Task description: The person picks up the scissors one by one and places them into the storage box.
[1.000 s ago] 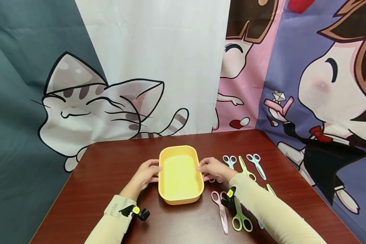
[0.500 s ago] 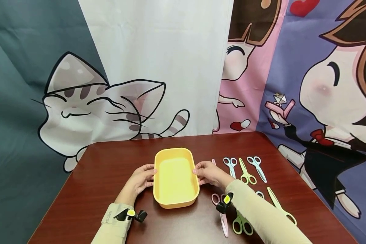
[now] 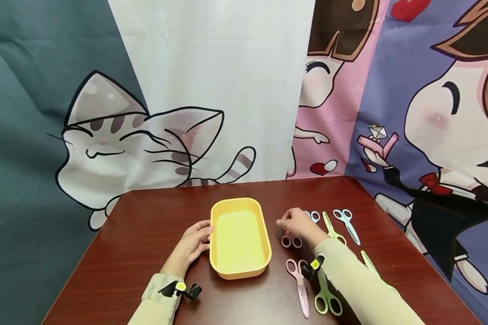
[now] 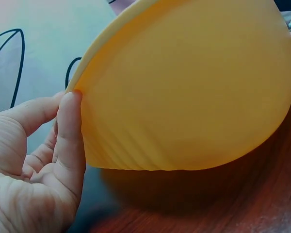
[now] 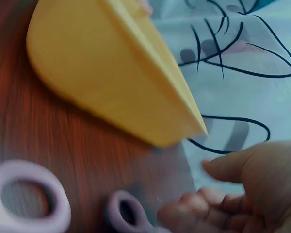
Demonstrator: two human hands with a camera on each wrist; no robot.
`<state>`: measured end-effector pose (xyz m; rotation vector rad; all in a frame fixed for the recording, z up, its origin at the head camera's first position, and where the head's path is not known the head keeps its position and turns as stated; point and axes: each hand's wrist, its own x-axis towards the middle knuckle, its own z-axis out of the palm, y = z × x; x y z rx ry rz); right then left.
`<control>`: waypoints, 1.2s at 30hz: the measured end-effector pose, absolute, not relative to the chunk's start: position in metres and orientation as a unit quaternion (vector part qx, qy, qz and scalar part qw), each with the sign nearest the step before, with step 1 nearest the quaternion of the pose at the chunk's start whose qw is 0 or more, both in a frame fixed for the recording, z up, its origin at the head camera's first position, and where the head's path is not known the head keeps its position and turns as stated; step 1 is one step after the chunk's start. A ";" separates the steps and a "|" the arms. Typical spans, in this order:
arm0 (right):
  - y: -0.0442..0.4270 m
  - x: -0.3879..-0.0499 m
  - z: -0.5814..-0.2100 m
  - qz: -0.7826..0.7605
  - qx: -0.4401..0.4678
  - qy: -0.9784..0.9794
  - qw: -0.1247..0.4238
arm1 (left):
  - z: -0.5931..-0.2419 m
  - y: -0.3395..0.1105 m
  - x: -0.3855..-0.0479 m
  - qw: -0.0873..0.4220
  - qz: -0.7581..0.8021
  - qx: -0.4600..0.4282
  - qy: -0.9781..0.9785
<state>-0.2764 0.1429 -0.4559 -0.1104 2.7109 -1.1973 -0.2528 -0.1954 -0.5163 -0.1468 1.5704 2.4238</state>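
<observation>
A rectangular yellow plastic tray (image 3: 241, 246) with rounded corners is near the middle of the table, with nothing in it. At its left side my left hand (image 3: 192, 243) pinches the rim; the left wrist view shows thumb and finger (image 4: 70, 121) meeting at that edge. My right hand (image 3: 300, 222) is apart from the tray, to its right, fingers loosely bent and holding nothing. Below that hand show the handles of pink scissors (image 3: 291, 240), their blades hidden. In the right wrist view a gap separates the right hand (image 5: 252, 187) from the tray.
Right of the tray lie more scissors: a pink pair (image 3: 302, 285), a green pair (image 3: 327, 291), another green pair (image 3: 330, 229) and a blue pair (image 3: 348, 224). My right forearm (image 3: 358, 277) partly covers several. A printed cartoon curtain (image 3: 227, 90) hangs behind the table.
My right hand has let go of the tray's right side and moved right, over the pink scissors. The tray shifted slightly left, then back right, while my left hand kept its grip.
</observation>
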 end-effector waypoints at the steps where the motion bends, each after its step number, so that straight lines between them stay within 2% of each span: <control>1: 0.147 -0.277 -0.453 -0.345 -0.032 0.935 0.070 | -0.516 -0.195 -0.253 0.125 0.834 -0.048 0.536; 5: 0.155 -0.276 -0.452 -0.195 -0.043 0.979 0.038 | -0.515 -0.195 -0.254 0.131 0.837 -0.041 0.529; 14: 0.153 -0.271 -0.463 -0.128 -0.068 0.989 -0.004 | -0.518 -0.196 -0.255 0.134 0.840 -0.034 0.525; 28: 0.151 -0.270 -0.463 -0.111 -0.094 0.988 0.051 | -0.525 -0.201 -0.250 0.143 0.859 -0.034 0.490; 36: 0.151 -0.266 -0.461 -0.110 -0.112 0.987 0.044 | -0.522 -0.200 -0.250 0.143 0.861 -0.022 0.487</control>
